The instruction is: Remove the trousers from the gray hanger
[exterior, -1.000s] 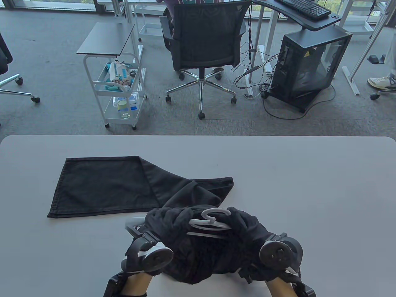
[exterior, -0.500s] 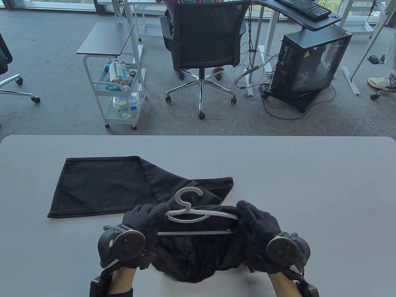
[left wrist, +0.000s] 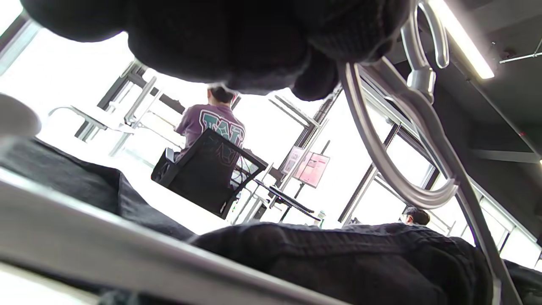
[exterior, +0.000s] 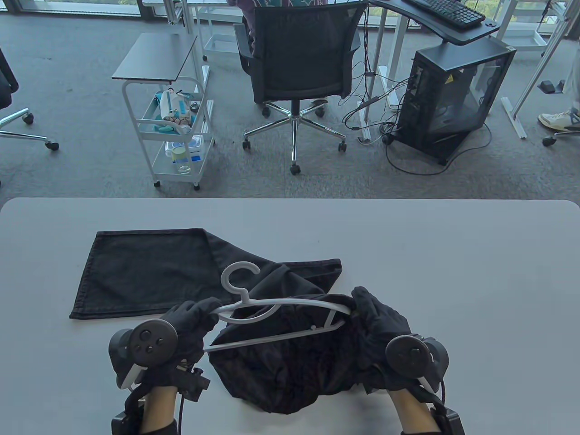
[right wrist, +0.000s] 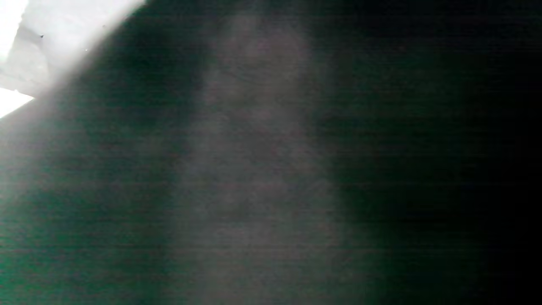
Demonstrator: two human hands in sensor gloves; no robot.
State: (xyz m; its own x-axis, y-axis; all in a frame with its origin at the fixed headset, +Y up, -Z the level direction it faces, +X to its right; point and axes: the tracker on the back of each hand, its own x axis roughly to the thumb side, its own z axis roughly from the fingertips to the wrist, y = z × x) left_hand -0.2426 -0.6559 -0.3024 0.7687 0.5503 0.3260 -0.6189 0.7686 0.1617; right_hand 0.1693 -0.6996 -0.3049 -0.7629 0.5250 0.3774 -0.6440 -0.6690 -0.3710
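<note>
On the pale grey worktop (exterior: pixel 453 272) are counted: one light grey plastic hanger (exterior: pixel 272 312); one pair of black fabric trousers (exterior: pixel 172 272); two black-gloved hands, the left hand (exterior: pixel 190 319) and the right hand (exterior: pixel 378 321). On the floor beyond are counted: one black mesh office chair (exterior: pixel 299 59) and one white wheeled cart (exterior: pixel 174 131).
</note>
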